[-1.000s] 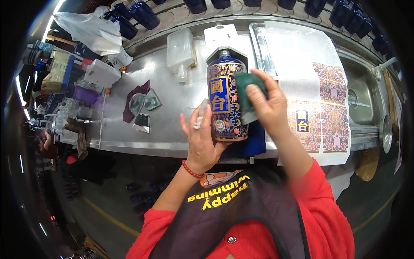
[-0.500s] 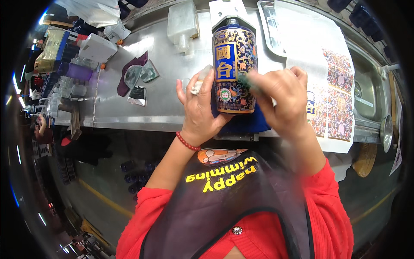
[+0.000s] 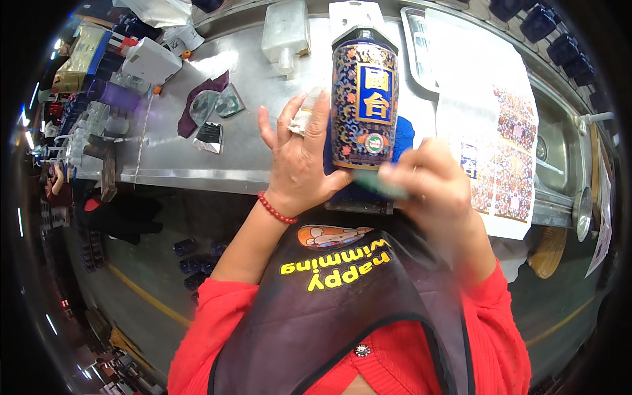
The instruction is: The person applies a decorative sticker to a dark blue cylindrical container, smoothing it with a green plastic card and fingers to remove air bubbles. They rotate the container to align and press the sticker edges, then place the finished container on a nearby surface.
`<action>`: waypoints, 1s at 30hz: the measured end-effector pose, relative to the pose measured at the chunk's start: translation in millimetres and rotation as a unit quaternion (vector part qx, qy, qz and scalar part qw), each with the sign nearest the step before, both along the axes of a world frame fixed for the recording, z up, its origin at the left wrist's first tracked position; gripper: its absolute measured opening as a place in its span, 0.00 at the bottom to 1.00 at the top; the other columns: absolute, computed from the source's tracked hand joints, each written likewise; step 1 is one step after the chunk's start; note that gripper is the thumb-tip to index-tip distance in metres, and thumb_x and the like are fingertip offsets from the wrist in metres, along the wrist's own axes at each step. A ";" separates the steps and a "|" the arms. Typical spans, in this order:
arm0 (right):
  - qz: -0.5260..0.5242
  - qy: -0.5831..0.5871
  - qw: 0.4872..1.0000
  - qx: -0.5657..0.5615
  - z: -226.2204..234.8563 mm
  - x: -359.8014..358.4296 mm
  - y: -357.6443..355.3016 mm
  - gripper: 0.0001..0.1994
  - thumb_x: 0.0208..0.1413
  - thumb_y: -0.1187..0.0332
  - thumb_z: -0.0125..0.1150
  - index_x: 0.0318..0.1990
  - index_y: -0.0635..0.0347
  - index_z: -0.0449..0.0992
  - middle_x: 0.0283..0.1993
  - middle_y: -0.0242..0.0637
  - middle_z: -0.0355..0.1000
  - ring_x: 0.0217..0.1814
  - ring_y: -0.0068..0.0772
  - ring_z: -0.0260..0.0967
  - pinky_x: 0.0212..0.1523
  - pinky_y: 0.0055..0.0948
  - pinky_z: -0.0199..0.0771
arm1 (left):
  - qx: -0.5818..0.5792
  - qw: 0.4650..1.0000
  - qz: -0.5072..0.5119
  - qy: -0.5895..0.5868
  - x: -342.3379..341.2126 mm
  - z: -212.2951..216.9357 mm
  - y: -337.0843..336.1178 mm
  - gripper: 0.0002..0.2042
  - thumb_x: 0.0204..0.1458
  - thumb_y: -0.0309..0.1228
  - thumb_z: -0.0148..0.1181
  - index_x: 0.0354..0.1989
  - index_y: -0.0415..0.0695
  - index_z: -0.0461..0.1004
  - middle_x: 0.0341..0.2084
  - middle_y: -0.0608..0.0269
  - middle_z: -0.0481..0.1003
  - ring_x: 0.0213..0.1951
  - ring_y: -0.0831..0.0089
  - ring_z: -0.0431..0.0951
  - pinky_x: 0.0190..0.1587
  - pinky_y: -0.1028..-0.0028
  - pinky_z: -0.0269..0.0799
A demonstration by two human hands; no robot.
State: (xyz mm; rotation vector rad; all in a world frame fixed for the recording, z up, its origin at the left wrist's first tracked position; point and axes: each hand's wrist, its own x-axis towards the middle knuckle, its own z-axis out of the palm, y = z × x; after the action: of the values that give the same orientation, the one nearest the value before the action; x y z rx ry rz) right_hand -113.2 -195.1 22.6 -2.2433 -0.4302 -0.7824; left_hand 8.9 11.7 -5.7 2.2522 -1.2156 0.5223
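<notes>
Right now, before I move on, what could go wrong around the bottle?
The right hand is blurred, its green pad by the bottle's base, near the left hand's thumb; it might knock that thumb.

The bottle's base sits toward the front edge of the counter, so it could slip if the left hand eased off.

The printed sheet overhangs that edge beside the right forearm, which might snag it.
</notes>
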 end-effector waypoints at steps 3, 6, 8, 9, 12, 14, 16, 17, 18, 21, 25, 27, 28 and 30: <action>-0.104 0.009 0.991 -0.087 4.9 3.8 0.3 0.24 0.35 0.81 0.74 0.46 0.56 0.83 0.36 0.36 0.71 0.36 0.39 0.68 0.36 0.35 0.67 | 0.019 0.999 0.020 0.033 3.8 -9.3 1.6 0.60 0.36 0.64 0.73 0.71 0.31 0.57 0.58 0.50 0.72 0.68 0.50 0.59 0.68 0.32 0.31; 0.161 0.029 0.986 -0.015 8.7 8.4 -3.3 0.19 0.38 0.77 0.72 0.43 0.57 0.81 0.35 0.34 0.69 0.36 0.39 0.68 0.39 0.37 0.67 | 0.036 0.999 0.026 0.027 5.5 -7.0 6.2 0.56 0.36 0.64 0.73 0.67 0.32 0.63 0.50 0.52 0.77 0.68 0.50 0.59 0.68 0.31 0.30; 0.078 0.089 0.989 0.086 9.1 12.2 -3.1 0.17 0.41 0.79 0.71 0.44 0.60 0.82 0.36 0.36 0.70 0.39 0.40 0.71 0.40 0.36 0.69 | 0.053 0.998 0.022 0.006 5.0 -3.6 6.2 0.55 0.37 0.64 0.73 0.67 0.32 0.64 0.49 0.52 0.77 0.69 0.50 0.59 0.69 0.31 0.29; -0.005 0.067 0.989 0.130 9.7 14.8 -2.0 0.17 0.42 0.80 0.71 0.44 0.60 0.82 0.36 0.37 0.71 0.40 0.41 0.71 0.41 0.37 0.71 | 0.060 0.998 0.019 0.004 4.6 -2.2 6.1 0.55 0.37 0.64 0.73 0.66 0.32 0.65 0.49 0.53 0.78 0.69 0.50 0.59 0.69 0.31 0.29; -0.113 -0.005 0.993 -0.036 13.0 16.5 3.2 0.19 0.41 0.82 0.70 0.46 0.60 0.82 0.39 0.40 0.72 0.39 0.43 0.71 0.42 0.39 0.72 | 0.022 0.999 0.008 -0.028 3.6 -3.8 4.2 0.55 0.39 0.64 0.71 0.68 0.33 0.62 0.51 0.50 0.76 0.70 0.50 0.58 0.69 0.30 0.29; 0.057 0.008 0.998 -0.033 16.7 14.8 5.7 0.22 0.40 0.80 0.74 0.47 0.54 0.82 0.36 0.38 0.70 0.39 0.43 0.70 0.43 0.38 0.72 | -0.005 1.000 0.012 0.020 4.6 -8.9 3.9 0.55 0.41 0.63 0.71 0.69 0.33 0.60 0.49 0.48 0.77 0.70 0.49 0.56 0.68 0.29 0.29; 0.057 0.098 0.992 0.060 18.4 15.4 3.9 0.18 0.45 0.80 0.72 0.45 0.58 0.81 0.35 0.36 0.73 0.39 0.38 0.73 0.42 0.33 0.73 | 0.021 0.996 0.010 0.084 5.4 -14.9 1.6 0.55 0.41 0.63 0.71 0.69 0.32 0.60 0.49 0.46 0.77 0.70 0.47 0.55 0.68 0.29 0.30; 0.027 0.061 0.991 0.115 17.3 17.5 2.4 0.14 0.48 0.79 0.71 0.44 0.59 0.81 0.35 0.35 0.75 0.38 0.33 0.74 0.41 0.30 0.74 | 0.059 0.987 0.018 0.147 5.6 -16.4 1.2 0.55 0.41 0.62 0.71 0.69 0.31 0.60 0.49 0.45 0.76 0.71 0.47 0.55 0.68 0.28 0.30; -0.092 0.199 0.945 0.244 14.9 20.4 0.3 0.08 0.59 0.72 0.68 0.43 0.64 0.80 0.36 0.35 0.79 0.37 0.25 0.77 0.35 0.25 0.75 | 0.069 0.987 0.010 0.144 5.8 -16.4 2.0 0.54 0.40 0.62 0.71 0.67 0.29 0.63 0.49 0.43 0.76 0.71 0.44 0.53 0.68 0.28 0.29; -0.097 0.171 0.891 0.409 -1.3 35.6 -5.0 0.12 0.67 0.66 0.61 0.50 0.66 0.74 0.39 0.31 0.76 0.40 0.17 0.71 0.41 0.21 0.74 | 0.075 0.995 0.014 0.060 5.1 -9.6 4.7 0.50 0.40 0.61 0.73 0.65 0.32 0.67 0.54 0.46 0.75 0.72 0.44 0.54 0.70 0.32 0.26; -0.096 0.179 0.884 0.421 -19.4 43.1 -9.1 0.13 0.68 0.66 0.59 0.52 0.66 0.72 0.43 0.32 0.75 0.44 0.17 0.69 0.45 0.20 0.72 | 0.062 0.998 0.023 0.022 2.0 1.6 5.6 0.49 0.40 0.62 0.72 0.62 0.31 0.71 0.53 0.43 0.76 0.72 0.43 0.53 0.69 0.31 0.25; -0.071 0.155 0.872 0.460 -20.7 44.0 -9.9 0.13 0.68 0.66 0.59 0.53 0.66 0.72 0.43 0.32 0.75 0.44 0.17 0.69 0.46 0.21 0.72 | 0.035 0.999 0.015 0.007 1.1 2.1 4.8 0.49 0.41 0.62 0.71 0.62 0.30 0.70 0.51 0.39 0.76 0.72 0.42 0.51 0.68 0.29 0.26; -0.066 0.147 0.867 0.471 -19.9 45.2 -9.7 0.14 0.68 0.67 0.58 0.54 0.66 0.72 0.44 0.33 0.75 0.45 0.18 0.69 0.47 0.21 0.73 | 0.017 1.000 0.008 0.002 1.3 0.9 3.7 0.52 0.40 0.65 0.70 0.63 0.29 0.68 0.46 0.41 0.77 0.72 0.43 0.52 0.68 0.30 0.26; -0.092 0.178 0.874 0.443 -15.9 47.1 -9.4 0.14 0.68 0.67 0.58 0.55 0.66 0.72 0.45 0.34 0.76 0.44 0.18 0.70 0.46 0.20 0.73 | 0.008 0.998 0.001 0.056 1.3 -3.3 0.9 0.54 0.40 0.66 0.70 0.65 0.29 0.66 0.42 0.44 0.77 0.71 0.44 0.52 0.68 0.30 0.27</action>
State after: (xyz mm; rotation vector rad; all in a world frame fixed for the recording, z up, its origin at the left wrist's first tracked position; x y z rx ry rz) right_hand -66.2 -204.6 6.7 -1.4951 0.2937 -0.4819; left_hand 10.2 12.6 -8.9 2.2642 -1.1667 0.3835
